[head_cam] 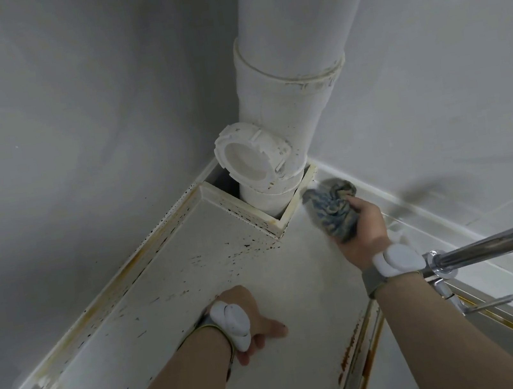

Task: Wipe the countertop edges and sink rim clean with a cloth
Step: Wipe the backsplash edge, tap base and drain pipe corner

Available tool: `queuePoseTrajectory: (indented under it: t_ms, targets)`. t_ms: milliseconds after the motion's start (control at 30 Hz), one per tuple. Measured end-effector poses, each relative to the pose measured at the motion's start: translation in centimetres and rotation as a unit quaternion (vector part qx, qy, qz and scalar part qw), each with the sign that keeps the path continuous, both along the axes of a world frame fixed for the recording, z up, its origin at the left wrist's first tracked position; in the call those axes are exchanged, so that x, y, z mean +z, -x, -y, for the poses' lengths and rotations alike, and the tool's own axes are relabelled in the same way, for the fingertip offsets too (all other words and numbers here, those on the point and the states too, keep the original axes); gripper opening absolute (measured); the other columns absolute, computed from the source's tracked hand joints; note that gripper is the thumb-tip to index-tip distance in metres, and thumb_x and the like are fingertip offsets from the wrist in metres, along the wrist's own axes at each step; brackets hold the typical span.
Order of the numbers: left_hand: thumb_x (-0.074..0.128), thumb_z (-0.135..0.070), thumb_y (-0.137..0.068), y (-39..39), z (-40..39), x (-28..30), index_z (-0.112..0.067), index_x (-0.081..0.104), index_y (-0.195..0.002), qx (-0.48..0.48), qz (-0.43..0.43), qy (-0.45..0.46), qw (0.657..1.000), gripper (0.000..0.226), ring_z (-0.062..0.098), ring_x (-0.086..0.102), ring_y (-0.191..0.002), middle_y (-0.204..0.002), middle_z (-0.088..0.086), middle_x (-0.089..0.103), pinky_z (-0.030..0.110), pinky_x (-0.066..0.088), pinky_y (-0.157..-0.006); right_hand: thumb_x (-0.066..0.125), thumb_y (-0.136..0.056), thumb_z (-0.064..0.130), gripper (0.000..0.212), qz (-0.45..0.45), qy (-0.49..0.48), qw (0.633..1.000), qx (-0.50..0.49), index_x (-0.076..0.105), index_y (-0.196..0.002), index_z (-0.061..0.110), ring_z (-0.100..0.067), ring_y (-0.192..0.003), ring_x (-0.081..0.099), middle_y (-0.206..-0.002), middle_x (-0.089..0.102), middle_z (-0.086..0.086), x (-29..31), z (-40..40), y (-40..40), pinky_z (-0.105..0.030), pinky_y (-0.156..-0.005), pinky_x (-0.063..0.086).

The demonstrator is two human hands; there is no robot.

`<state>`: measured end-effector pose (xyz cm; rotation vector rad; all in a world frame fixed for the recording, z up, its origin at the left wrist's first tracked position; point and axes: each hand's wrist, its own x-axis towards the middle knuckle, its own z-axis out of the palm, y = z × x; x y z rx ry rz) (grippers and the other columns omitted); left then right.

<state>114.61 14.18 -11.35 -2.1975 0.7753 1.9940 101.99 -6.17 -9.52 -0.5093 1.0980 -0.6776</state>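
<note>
The white speckled worktop (229, 282) is far from clean, as I judge it. Along its left edge, the raised rim (120, 276) carries yellow-brown stains and many dark specks, which also lie near the square cut-out around the thick white plastic drain pipe (283, 96). Rust-coloured marks follow the front right edge beside the steel sink rim (503, 320), under the chrome tap (507, 238). The right hand (363, 228) grips the crumpled blue-grey cloth (334, 208) at the back corner, just beside the cut-out. The left hand (252, 322) rests on the worktop with loosely curled fingers, holding nothing. Most edges remain to wipe.
</note>
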Motion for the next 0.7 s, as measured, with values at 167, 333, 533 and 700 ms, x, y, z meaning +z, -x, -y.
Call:
queuePoseTrajectory:
  t_ms: [167, 333, 533, 700]
  targets:
    - [0.066, -0.061, -0.081, 0.2, 0.1, 0.0, -0.013, 0.052, -0.061, -0.021, 0.005, -0.013, 1.0, 0.054, 0.017, 0.055, -0.044, -0.054, 0.003, 0.054, 0.021, 0.042, -0.05, 0.066, -0.08, 0.034, 0.033, -0.066, 0.024, 0.998, 0.006, 0.07, -0.107, 0.015, -0.024, -0.096, 0.068, -0.101, 0.073, -0.004, 1.2, 0.6, -1.8, -0.034, -0.086, 0.053]
    - [0.068, -0.061, -0.079, 0.1, -0.1, -0.5, -0.011, 0.055, -0.064, -0.012, 0.007, -0.002, 1.0, 0.053, 0.02, 0.053, -0.055, -0.078, 0.012, 0.066, 0.022, 0.043, -0.053, 0.067, -0.083, 0.032, 0.042, -0.229, 0.224, 0.944, -0.079, 0.063, -0.079, -0.01, -0.013, -0.065, 0.047, -0.067, 0.053, -0.003, 2.1, 3.9, -5.9, -0.025, -0.061, 0.044]
    - [0.073, -0.063, -0.072, 0.0, 0.0, -0.9, -0.013, 0.057, -0.06, -0.017, 0.014, -0.005, 1.0, 0.054, 0.023, 0.056, -0.053, -0.064, 0.008, 0.061, 0.025, 0.046, -0.055, 0.054, -0.088, 0.02, 0.016, -0.435, 0.4, 0.799, 0.109, 0.058, -0.078, 0.008, -0.026, -0.072, 0.049, -0.072, 0.058, -0.006, 0.7, 2.0, -8.0, -0.031, -0.064, 0.042]
    - [0.071, -0.066, -0.071, -0.3, -0.1, -0.4, -0.017, 0.061, -0.064, -0.047, 0.049, 0.016, 0.998, 0.05, 0.02, 0.061, -0.054, -0.058, 0.003, 0.062, 0.025, 0.051, -0.056, 0.046, -0.092, 0.017, 0.016, -0.48, 0.432, 0.751, 0.136, 0.052, -0.095, 0.002, -0.027, -0.076, 0.052, -0.084, 0.056, -0.009, 0.2, -1.5, -6.1, -0.031, -0.062, 0.039]
